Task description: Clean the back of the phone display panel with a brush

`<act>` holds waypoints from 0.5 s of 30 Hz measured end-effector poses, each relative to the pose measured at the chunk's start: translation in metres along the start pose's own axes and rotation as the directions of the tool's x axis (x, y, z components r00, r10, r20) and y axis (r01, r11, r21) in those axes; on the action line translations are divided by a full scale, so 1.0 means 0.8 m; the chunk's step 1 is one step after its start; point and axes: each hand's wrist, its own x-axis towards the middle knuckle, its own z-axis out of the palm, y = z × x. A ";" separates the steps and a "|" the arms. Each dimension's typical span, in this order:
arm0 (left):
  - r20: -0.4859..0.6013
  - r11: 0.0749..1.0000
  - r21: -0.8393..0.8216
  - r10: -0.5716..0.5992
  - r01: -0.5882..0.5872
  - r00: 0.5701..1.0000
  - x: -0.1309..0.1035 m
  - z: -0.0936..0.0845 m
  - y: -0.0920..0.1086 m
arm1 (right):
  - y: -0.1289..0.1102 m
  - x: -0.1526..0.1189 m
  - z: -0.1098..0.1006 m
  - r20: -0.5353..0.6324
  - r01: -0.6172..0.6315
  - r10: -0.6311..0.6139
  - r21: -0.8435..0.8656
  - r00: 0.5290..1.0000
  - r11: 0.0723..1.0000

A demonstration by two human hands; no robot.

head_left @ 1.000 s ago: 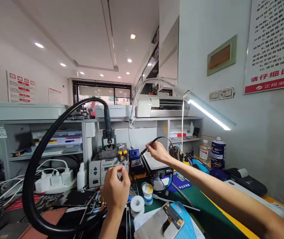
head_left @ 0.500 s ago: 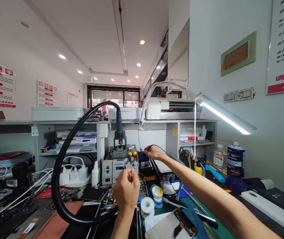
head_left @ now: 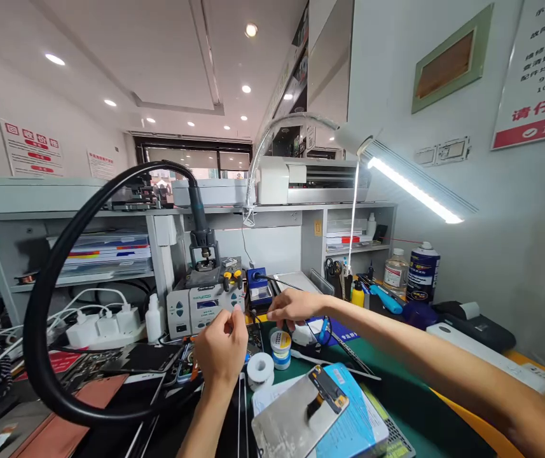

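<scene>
In the head view, the left hand is raised with its fingers curled and thumb and forefinger drawn close; whether it grips anything I cannot tell. The right hand reaches forward, palm down, fingers bent low; its fingertips are partly hidden, so its grip cannot be told either. The jars, stacked, stand just below the right hand. The spool sits between the jars and the left wrist. Behind the right hand, the iron leans from the blue stand. Behind the left hand is the station. Nearer than both hands, a screen lies on blue packaging.
</scene>
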 end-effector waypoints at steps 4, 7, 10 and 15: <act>0.078 0.997 -0.081 0.021 -0.015 0.997 -0.008 0.001 0.015 | 0.040 -0.064 -0.023 0.025 0.022 -0.022 0.003 0.999 1.000; 0.134 0.989 -0.146 0.044 -0.024 0.990 -0.016 0.003 0.029 | 0.080 -0.092 -0.039 -0.133 0.011 -0.015 -0.027 0.991 1.000; 0.194 0.979 -0.203 0.062 -0.022 0.979 -0.026 0.003 0.041 | 0.119 -0.102 -0.044 -0.317 -0.037 0.009 -0.083 0.948 0.996; 0.265 0.956 -0.277 -0.016 0.092 0.964 -0.036 -0.002 0.055 | 0.155 -0.112 -0.045 -0.381 -0.129 0.039 -0.214 0.924 0.968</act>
